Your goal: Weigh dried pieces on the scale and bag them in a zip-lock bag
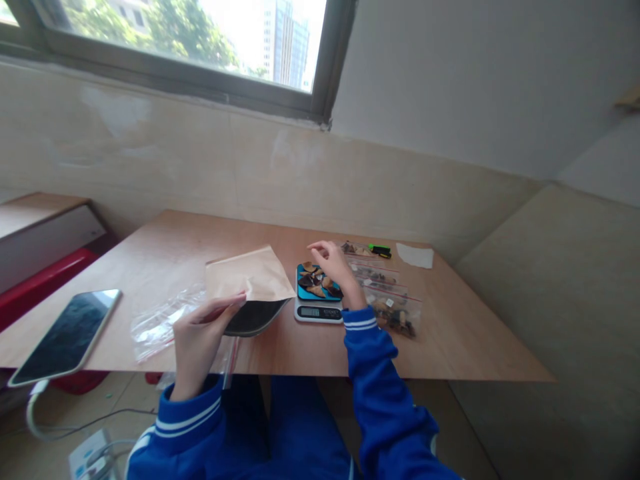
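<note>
My left hand (207,333) pinches the edge of a brown kraft paper bag (245,273) between thumb and fingers. The bag is tilted, and its dark opening (255,318) faces me. Just right of the bag sits a digital kitchen scale (319,314) with a blue top. Dried brown slices (315,291) are heaped on it; their exact kind is unclear. Above the far right part of the scale is my right hand (333,260), fingers loosely stretched leftward. I see nothing held in it.
Zip bags (397,313) of dried pieces lie right of the scale. Behind them are a green-and-black tool (380,250) and a white paper scrap (415,255). Clear plastic bags (163,327) lie left, near a cabled phone (70,337). The table's front edge (300,373) is close to me.
</note>
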Available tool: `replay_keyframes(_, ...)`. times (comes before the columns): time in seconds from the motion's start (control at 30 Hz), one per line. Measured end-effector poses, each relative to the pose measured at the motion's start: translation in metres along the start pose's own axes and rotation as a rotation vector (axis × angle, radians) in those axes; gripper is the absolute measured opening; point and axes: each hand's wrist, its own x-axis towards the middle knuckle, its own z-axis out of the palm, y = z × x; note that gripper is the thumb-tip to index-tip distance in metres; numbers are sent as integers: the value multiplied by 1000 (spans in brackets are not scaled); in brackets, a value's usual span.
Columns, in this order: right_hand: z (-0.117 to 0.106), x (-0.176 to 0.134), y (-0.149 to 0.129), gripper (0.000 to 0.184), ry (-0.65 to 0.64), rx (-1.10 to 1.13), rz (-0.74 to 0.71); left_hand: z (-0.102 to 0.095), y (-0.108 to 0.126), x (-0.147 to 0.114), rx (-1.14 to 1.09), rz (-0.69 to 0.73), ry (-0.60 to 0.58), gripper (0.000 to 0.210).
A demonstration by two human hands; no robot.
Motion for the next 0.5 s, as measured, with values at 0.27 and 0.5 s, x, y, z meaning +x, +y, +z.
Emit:
replay_keyframes(0.27, -12, -97, -97, 34, -440, 348, -355, 17, 6, -4, -31, -23, 61, 16)
replay_keyframes(0.5, 63, -103, -104, 42, -441, 19, -212, 12, 4, -6, 4, 17, -6, 15)
